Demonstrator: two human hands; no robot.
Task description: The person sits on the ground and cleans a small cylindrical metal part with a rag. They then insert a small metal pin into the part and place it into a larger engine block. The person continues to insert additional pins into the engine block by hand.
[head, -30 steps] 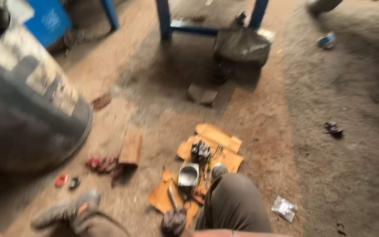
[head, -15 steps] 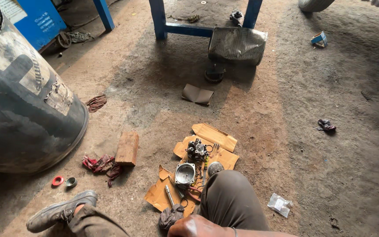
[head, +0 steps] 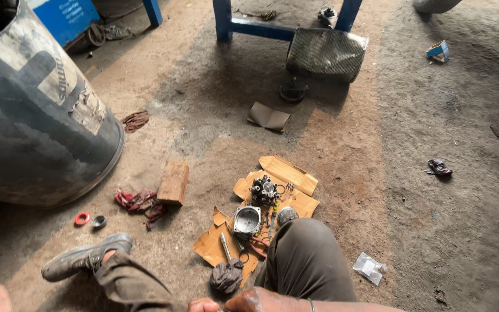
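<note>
I sit on a dirt floor with my knee (head: 304,260) bent and my shoe (head: 85,257) out to the left. My right hand (head: 249,300) shows only at the bottom edge, on a forearm with a thin bangle. A knuckle of my left hand (head: 203,304) peeks beside it. Both are cut off, so their grip is hidden. Just above them lie a dark rag (head: 226,276) and a metal-shafted tool (head: 224,245). On torn cardboard (head: 287,170) rest a metal cylinder part (head: 246,219), a black engine part (head: 264,189) and a round metal piece (head: 287,215).
A big dark tyre (head: 36,121) fills the left. A wooden block (head: 173,182), red rags (head: 140,199) and a red ring (head: 82,219) lie nearby. At the back are blue bench legs (head: 223,20), a mesh cover (head: 326,53) and a gear (head: 291,91). A plastic bag (head: 369,267) lies right.
The view has steadied from blur and shifted slightly. My forearm has come further into the bottom edge. The parts on the cardboard have stayed where they were.
</note>
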